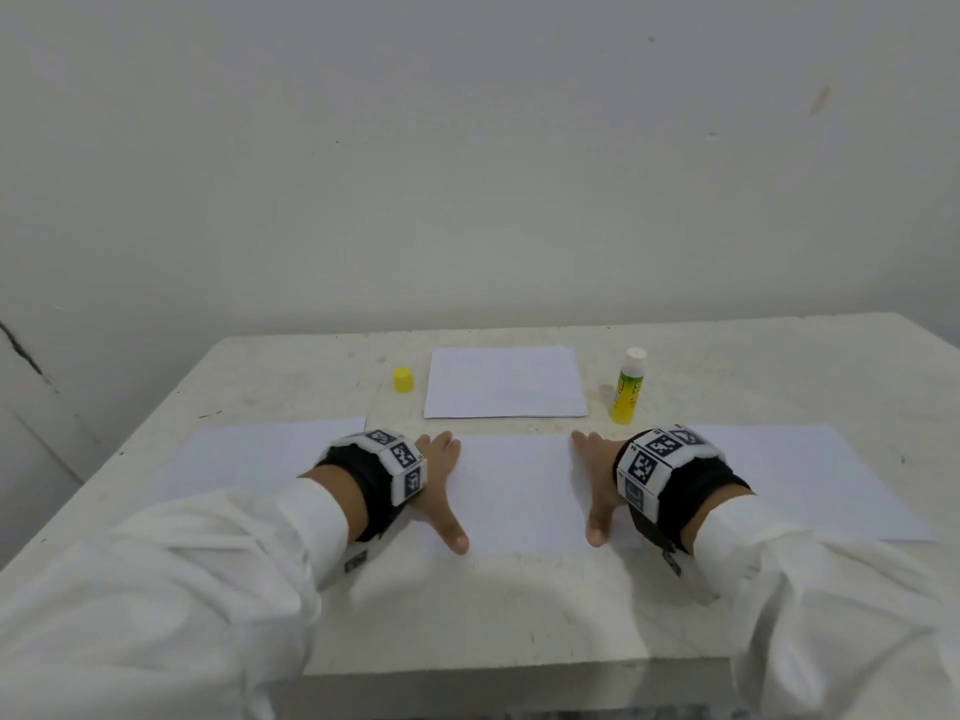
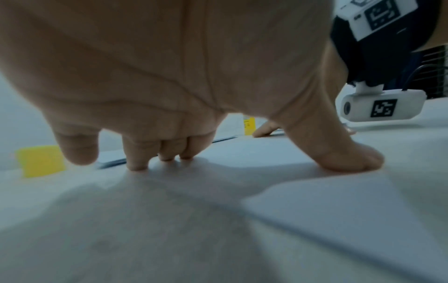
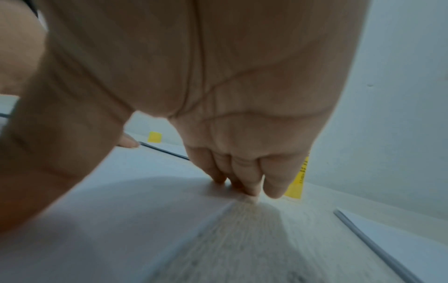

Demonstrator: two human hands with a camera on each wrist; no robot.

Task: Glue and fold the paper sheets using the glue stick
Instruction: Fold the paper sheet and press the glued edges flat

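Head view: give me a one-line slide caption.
Left hand and right hand press the middle paper sheet flat; uncapped glue stick stands behind.

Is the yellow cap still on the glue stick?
No, the glue stick stands uncapped to the right of the far paper stack, while the yellow cap sits apart on the table to its left.

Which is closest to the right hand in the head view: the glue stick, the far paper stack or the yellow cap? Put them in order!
From the right hand:
1. Glue stick, standing just beyond it.
2. Far paper stack, beyond and toward the left.
3. Yellow cap, on the stack's far left side.
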